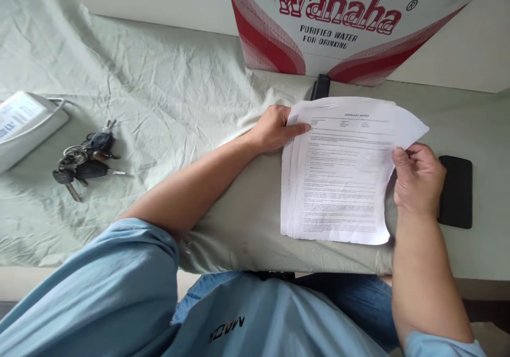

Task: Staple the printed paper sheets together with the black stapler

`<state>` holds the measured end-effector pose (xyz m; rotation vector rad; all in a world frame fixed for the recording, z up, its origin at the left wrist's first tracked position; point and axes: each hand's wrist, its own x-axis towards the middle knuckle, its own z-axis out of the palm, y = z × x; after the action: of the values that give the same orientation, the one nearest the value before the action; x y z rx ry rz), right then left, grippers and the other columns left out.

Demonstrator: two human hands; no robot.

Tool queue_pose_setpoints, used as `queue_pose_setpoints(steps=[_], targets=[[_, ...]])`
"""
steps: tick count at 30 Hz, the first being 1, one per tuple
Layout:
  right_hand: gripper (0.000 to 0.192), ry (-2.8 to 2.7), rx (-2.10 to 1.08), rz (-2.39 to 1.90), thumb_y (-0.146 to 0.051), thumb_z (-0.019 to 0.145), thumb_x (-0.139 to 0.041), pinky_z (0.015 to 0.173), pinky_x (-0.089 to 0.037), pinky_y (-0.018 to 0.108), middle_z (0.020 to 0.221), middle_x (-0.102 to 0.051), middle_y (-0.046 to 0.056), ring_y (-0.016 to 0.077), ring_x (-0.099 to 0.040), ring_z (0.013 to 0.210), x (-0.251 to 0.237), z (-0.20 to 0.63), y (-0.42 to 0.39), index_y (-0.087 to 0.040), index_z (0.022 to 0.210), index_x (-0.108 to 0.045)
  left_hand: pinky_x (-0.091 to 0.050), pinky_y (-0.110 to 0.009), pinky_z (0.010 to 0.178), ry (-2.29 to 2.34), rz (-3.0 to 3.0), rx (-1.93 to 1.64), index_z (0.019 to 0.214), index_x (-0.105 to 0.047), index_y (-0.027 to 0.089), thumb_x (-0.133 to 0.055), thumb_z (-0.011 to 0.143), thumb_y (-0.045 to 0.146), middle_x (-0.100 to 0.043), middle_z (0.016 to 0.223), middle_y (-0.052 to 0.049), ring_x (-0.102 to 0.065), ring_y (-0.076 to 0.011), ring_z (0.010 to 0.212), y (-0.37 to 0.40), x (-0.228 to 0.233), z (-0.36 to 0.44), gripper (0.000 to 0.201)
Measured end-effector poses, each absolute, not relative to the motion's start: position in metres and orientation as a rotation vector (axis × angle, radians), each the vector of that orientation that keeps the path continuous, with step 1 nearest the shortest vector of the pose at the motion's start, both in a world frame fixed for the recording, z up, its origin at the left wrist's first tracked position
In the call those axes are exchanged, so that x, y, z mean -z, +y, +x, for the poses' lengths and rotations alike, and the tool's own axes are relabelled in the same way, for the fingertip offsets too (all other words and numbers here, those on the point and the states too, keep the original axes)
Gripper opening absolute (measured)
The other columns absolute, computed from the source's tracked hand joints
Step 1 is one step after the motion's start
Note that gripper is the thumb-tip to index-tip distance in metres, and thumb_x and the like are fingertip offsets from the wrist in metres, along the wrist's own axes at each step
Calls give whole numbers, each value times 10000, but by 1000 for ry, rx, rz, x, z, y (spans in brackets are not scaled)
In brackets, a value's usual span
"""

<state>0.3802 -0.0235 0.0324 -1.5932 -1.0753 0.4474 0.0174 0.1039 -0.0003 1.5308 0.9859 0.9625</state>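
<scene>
A stack of printed papers is held up in front of me, its top sheet headed "OVERLEAF NOTES". My left hand grips the upper left edge, thumb on top and the other fingers hidden behind the sheets. On the opposite side, my right hand pinches the right edge between thumb and curled fingers. The sheets bow a little, and the upper right corner sticks out beyond my right hand. Several page edges show fanned along the left side.
A Wahaha water carton stands at the back. Behind the papers a small black object partly shows. A black phone lies right of my right hand. Far left are a bunch of keys and a white object on the wrinkled green cloth.
</scene>
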Motion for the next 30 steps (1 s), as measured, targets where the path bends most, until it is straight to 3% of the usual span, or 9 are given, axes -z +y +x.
queue_pose_setpoints(steps=[2, 4, 8, 12, 15, 18, 20, 25, 30], targets=[[805, -1074, -634, -1537, -891, 748, -1123, 1079, -709, 490, 1085, -894, 92, 291, -844, 1076, -39, 386, -27, -248, 1183, -911, -791, -577, 1015, 949, 1455, -989, 1082, -833, 217, -1056, 934, 778, -906, 1068, -116, -904, -406, 1161, 104, 1, 19, 622], [930, -1006, -819, -1489, -936, 694, -1134, 1180, -722, 590, 1217, -931, 147, 393, -889, 1305, -49, 392, -30, -272, 1302, -903, -793, -630, 1109, 937, 1355, -1093, 1192, -844, 217, -1018, 940, 882, -919, 1189, -145, -907, -436, 1296, 107, 2, 20, 731], [1052, -907, -1021, -1431, -1116, 548, -1057, 1123, -759, 656, 1347, -934, 212, 515, -850, 1489, -68, 398, -28, -289, 1181, -907, -771, -670, 1232, 954, 1207, -1303, 1378, -831, 215, -973, 953, 971, -906, 1355, -188, -851, -476, 1545, 119, 8, 20, 879], [939, -818, -1125, -1369, -1046, 561, -1109, 983, -796, 541, 1307, -947, 128, 414, -890, 1342, -63, 389, -28, -330, 1123, -882, -767, -661, 1314, 916, 1139, -1386, 1468, -826, 253, -984, 949, 966, -918, 1452, -172, -789, -500, 1686, 132, 19, 14, 897], [706, -773, -1209, -1345, -771, 698, -1193, 1042, -802, 528, 1175, -949, 77, 337, -910, 1171, -50, 369, -32, -312, 1124, -867, -695, -701, 1439, 864, 1106, -1382, 1531, -825, 271, -1028, 923, 940, -919, 1515, -146, -691, -512, 1817, 134, 23, 13, 926], [574, -796, -1054, -1351, -496, 666, -1246, 1340, -714, 583, 1186, -960, 47, 337, -901, 1348, -47, 353, -31, -299, 1061, -880, -638, -744, 1498, 820, 1130, -1326, 1516, -833, 282, -1114, 821, 915, -920, 1558, -126, -679, -528, 1830, 130, 18, 12, 981], [585, -851, -875, -1290, -451, 622, -1252, 1477, -610, 646, 1319, -967, 56, 368, -851, 1534, -52, 353, -28, -304, 1068, -905, -653, -764, 1478, 791, 1196, -1266, 1445, -854, 288, -1134, 774, 926, -934, 1513, -108, -727, -541, 1779, 128, 8, 7, 967], [785, -1066, -517, -1144, -511, 449, -1280, 1478, -563, 818, 1622, -885, 84, 494, -699, 1765, -70, 387, -29, -341, 1133, -935, -743, -752, 1333, 804, 1472, -1065, 1359, -892, 314, -1016, 889, 993, -945, 1369, -67, -772, -553, 1719, 127, -23, -20, 835], [731, -1161, -543, -1256, -479, 474, -1304, 1444, -603, 829, 1509, -910, 128, 499, -755, 1685, -68, 403, -45, -321, 1064, -903, -730, -728, 1353, 804, 1639, -896, 1411, -903, 266, -1101, 825, 931, -944, 1367, -119, -840, -515, 1600, 130, -21, -24, 909]])
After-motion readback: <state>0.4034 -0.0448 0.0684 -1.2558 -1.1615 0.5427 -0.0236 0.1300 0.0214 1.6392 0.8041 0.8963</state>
